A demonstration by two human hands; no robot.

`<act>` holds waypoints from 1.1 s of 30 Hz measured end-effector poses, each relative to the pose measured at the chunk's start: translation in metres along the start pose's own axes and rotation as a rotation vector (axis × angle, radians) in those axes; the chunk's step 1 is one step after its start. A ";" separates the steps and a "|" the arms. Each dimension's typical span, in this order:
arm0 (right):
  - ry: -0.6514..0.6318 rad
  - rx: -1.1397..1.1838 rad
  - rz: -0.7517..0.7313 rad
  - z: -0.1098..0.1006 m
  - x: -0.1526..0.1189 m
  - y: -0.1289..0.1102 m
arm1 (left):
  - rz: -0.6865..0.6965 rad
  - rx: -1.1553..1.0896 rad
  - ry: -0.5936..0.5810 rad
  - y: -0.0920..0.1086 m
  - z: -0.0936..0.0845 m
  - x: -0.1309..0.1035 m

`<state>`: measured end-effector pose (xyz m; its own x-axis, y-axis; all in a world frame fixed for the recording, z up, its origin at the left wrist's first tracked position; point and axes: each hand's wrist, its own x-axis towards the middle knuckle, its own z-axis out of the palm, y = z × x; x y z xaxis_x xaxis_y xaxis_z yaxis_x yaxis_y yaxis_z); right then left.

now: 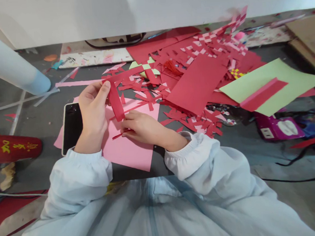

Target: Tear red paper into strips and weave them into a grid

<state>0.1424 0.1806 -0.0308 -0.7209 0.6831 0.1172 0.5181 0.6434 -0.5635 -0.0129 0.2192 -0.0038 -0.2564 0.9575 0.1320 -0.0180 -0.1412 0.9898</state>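
Note:
A long red paper strip (116, 101) is bent at a corner, one arm running up to the right and the other hanging down. My left hand (94, 108) pinches it at that bend between thumb and fingers. The fingers of my right hand (143, 128) are curled closed at the strip's lower end; their tips are partly hidden. A thin dark red sliver (117, 136) pokes out beneath them. Under both hands lies a pink paper sheet (138, 157). Left of it, partly behind my left wrist, is a phone (72, 126) with a dark screen.
Red and pink paper scraps (196, 124) heap up behind and right, with a large red sheet (198, 84) on top. Farther right are a light green sheet (269, 83) and a purple box (279, 126). A white bottle (19, 63) and red can (15, 147) stand left.

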 end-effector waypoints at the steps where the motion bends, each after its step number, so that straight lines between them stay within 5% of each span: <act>1: -0.006 0.023 0.000 -0.001 -0.001 0.001 | -0.004 -0.009 -0.004 0.000 0.001 0.000; 5: 0.031 0.143 0.025 -0.007 -0.004 0.009 | -0.027 -0.020 -0.013 0.000 0.002 0.000; 15: 0.472 0.572 0.184 -0.030 -0.006 0.020 | 0.077 0.005 -0.031 -0.004 0.002 -0.003; 23: 0.837 0.617 0.252 -0.027 -0.003 0.035 | 0.103 0.060 -0.064 -0.008 0.005 -0.007; 33: 1.026 0.569 0.127 -0.029 -0.008 0.047 | 0.353 0.312 -0.074 -0.002 0.007 -0.016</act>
<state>0.1860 0.2156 -0.0342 0.1634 0.8561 0.4903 0.0921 0.4816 -0.8715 -0.0024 0.2057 -0.0076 -0.1245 0.8815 0.4554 0.3517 -0.3900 0.8510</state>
